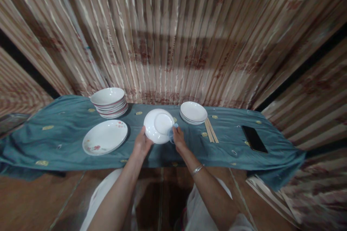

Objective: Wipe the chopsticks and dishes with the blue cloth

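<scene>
A white plate (155, 124) is held up over the table's middle, its underside with the round foot ring facing me. My left hand (142, 142) grips its left edge, with the thumb on the near side. At its right edge my right hand (178, 138) is closed on a bluish cloth (171, 133), which presses against the plate. Most of the fingers of both hands are hidden behind the plate or the cloth.
On the teal tablecloth (151, 158) stand a stack of bowls and plates (111, 103), a floral oval plate (105, 137) and a pile of small plates (193, 112). Chopsticks (211, 130) and a black phone (254, 139) lie rightward. A patterned curtain (173, 43) hangs behind.
</scene>
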Available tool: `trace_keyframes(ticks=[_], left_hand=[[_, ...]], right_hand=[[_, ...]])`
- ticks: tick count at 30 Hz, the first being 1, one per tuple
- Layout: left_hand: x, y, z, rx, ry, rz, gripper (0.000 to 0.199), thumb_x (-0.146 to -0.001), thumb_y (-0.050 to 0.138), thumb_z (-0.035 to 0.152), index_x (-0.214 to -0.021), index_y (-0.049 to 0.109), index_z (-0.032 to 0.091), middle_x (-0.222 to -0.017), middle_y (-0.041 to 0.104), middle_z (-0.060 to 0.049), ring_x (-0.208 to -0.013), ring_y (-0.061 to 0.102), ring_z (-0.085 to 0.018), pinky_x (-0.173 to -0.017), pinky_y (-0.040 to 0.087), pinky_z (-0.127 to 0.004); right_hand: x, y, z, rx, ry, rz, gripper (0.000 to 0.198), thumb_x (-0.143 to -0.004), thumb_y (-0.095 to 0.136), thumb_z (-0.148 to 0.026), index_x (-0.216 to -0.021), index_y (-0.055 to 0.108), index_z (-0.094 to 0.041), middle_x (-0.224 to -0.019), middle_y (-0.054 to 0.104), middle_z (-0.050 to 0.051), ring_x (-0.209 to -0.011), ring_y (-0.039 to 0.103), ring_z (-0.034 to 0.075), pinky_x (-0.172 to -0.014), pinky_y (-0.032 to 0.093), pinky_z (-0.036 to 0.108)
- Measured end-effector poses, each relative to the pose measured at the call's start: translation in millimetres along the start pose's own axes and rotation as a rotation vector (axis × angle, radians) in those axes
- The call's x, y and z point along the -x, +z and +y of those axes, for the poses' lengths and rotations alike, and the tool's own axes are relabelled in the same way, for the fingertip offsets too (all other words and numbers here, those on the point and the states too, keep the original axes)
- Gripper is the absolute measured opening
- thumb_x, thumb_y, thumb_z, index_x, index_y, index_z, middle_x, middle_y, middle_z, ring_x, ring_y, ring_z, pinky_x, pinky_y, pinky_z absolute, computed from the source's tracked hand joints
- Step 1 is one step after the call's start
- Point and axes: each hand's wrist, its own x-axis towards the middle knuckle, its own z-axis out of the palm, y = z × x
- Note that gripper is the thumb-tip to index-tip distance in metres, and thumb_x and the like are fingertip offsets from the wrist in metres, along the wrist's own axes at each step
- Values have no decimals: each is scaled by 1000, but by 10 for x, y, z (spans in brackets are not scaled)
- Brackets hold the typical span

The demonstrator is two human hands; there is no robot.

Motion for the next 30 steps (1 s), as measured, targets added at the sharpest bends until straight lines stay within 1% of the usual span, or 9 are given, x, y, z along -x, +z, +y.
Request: trace_keyframes(ticks=[4, 7, 11, 14, 16, 18, 22, 26, 30], left_hand=[[9, 54, 22, 21, 13, 9, 37, -95, 41, 27, -125, 58, 14, -99, 74, -11, -104, 66, -25, -91, 54, -42], [32, 83, 19, 13, 17, 12, 35, -96, 40, 27, -121, 60, 13, -98, 74, -11, -102, 66, -24, -90, 55, -40], [38, 64, 11, -11, 49, 3, 26, -94, 46, 23, -108, 64, 12, -88, 73, -10, -88, 68, -21, -85, 56, -38], [30, 21, 18, -41, 74, -9, 16, -91, 49, 17, -92, 64, 13, -76, 70, -5, -69, 66, -16, -78, 57, -34], [37, -7, 29, -65, 85, -10, 12, -90, 51, 14, -83, 61, 14, -67, 66, -1, -58, 62, -12, -73, 57, -30], [58, -25, 41, -82, 98, -16, 12, -88, 53, 11, -78, 58, 15, -63, 63, 2, -54, 60, -9, -70, 57, -27], [115, -39, 65, -108, 99, -54, 12, -86, 55, 9, -76, 56, 15, -70, 66, 0, -62, 64, -8, -73, 57, -25], [138, -55, 76, -130, 90, -99, 12, -84, 57, 7, -75, 58, 13, -71, 67, 0, -64, 64, -8, -74, 56, -24], [121, -84, 73, -124, 97, -100, 12, -84, 56, 5, -75, 59, 13, -71, 68, -1, -62, 63, -8, -69, 56, -22]], right_hand=[[150, 117, -58, -180, 144, 9, 39, -72, 55, -57, -78, 58, -19, -69, 66, 2, -63, 62, 15, -60, 50, 25], [200, 139, -109, -271, 207, -10, 36, -66, 63, -52, -76, 58, -18, -65, 64, -1, -57, 60, 12, -57, 50, 24], [181, 109, -159, -320, 253, -22, 35, -62, 68, -49, -74, 58, -18, -62, 63, -2, -55, 58, 11, -55, 48, 23], [154, 84, -181, -317, 272, -28, 36, -62, 68, -50, -72, 59, -18, -61, 62, -2, -55, 58, 12, -54, 47, 23], [138, 66, -188, -306, 277, -31, 35, -63, 68, -52, -70, 59, -18, -59, 62, -2, -57, 58, 13, -54, 45, 22], [123, 43, -189, -251, 267, -39, 35, -65, 66, -53, -69, 60, -19, -59, 62, -2, -60, 60, 14, -55, 45, 23], [91, -11, -192, -12, 230, -64, 36, -75, 56, -56, -75, 63, -20, -69, 68, 1, -72, 64, 18, -64, 48, 26], [87, -42, -194, 179, 209, -114, 41, -84, 46, -58, -88, 65, -22, -84, 72, 4, -87, 66, 22, -75, 50, 31], [141, -24, -165, 289, 160, -136, 54, -89, 35, -60, -109, 64, -19, -105, 71, 11, -104, 64, 26, -88, 48, 36]])
